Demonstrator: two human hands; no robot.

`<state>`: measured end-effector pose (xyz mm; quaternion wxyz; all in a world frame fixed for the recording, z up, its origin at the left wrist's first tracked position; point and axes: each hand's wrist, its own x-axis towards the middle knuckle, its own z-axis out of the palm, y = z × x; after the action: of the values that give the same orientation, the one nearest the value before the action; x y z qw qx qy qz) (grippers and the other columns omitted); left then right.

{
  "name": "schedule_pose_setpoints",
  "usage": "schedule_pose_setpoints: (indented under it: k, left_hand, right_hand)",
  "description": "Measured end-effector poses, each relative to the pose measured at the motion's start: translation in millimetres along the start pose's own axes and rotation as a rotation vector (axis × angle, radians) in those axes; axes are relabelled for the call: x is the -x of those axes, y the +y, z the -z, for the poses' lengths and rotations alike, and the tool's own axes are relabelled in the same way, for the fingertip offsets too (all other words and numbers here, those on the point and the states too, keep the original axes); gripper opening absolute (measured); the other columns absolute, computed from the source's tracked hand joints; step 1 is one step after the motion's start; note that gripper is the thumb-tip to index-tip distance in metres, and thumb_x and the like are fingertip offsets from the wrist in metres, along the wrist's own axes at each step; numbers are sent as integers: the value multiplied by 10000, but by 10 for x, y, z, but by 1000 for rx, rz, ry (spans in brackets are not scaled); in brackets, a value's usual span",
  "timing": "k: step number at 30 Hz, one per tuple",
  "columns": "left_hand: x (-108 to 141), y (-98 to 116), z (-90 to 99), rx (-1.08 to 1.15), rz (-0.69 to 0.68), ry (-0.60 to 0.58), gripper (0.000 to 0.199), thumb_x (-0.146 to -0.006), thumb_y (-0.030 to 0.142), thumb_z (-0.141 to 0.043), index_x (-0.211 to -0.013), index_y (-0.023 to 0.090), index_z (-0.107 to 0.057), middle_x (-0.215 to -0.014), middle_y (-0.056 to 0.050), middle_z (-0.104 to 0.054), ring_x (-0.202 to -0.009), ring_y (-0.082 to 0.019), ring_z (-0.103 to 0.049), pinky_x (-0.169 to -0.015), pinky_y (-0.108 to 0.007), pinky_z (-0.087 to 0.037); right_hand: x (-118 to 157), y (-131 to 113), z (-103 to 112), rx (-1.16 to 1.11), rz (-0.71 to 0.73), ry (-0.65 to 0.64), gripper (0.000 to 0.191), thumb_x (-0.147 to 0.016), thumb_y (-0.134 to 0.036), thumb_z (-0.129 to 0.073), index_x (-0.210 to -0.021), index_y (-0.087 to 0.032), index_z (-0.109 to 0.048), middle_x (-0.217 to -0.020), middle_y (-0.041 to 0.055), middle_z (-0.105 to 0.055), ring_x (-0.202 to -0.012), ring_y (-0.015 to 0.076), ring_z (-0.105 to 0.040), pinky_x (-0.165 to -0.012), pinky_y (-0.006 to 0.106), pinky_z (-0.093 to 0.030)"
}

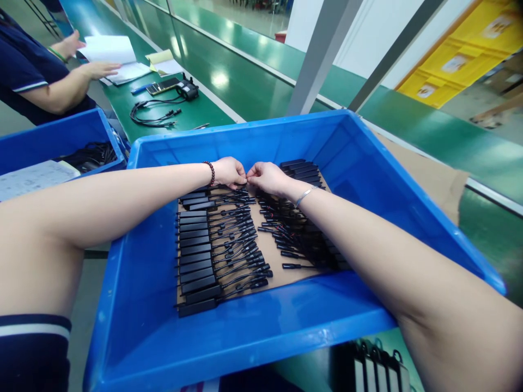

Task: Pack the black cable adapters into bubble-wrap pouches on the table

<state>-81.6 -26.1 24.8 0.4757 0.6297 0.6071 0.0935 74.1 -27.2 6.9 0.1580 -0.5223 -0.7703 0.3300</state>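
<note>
The left hand [226, 172] and right hand [267, 177] meet fingertip to fingertip over the far part of the rows, each closed in a pinch; whatever sits between them, perhaps a lead's end, is too small to make out. Just below and beside them lie the thin leads [241, 253], which look light and flexible, likely to bend and snag on neighbours, so a pinch at the firmer connectors [259, 284] seems surer than one mid-cable. The black modules [194, 238] at the leads' other ends look stiff and fairly light; their smooth sides may slip a little, so the narrow body is the place to hold, sparing the cable joint from strain.

The modules are slim, dark, oblong blocks, packed side by side in a left row and a right row, leads pointing inward, with small touches of red among those on the right. Both rows rest on a brown cardboard sheet [272, 261] inside a deep blue bin [245, 348], the right one partly hidden by the right hand and forearm
</note>
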Motion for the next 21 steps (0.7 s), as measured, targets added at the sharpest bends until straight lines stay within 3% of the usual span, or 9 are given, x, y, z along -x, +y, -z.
schedule_pose_setpoints:
  k: [11,21]
  left_hand:
    - [36,65,-10,51,45,40,90,-646,143,-704,-679,147,-621,-679,-2,-653,-636,-96,-631,-666,-192,-506]
    - [49,59,-29,75,-28,57,64,-669,129,-690,-706,130,-638,-665,-11,-644,-597,-83,-604,-670,-212,-518]
  right_hand:
    - [12,-35,38,51,-5,-14,69,-725,-153,-566,-767,-145,-620,-731,13,-658,-600,83,-522,-560,185,-364]
    - [30,-90,79,122,-86,-34,82,-720,-187,-583,-770,-151,-636,-741,34,-665,-596,106,-519,-561,205,-373]
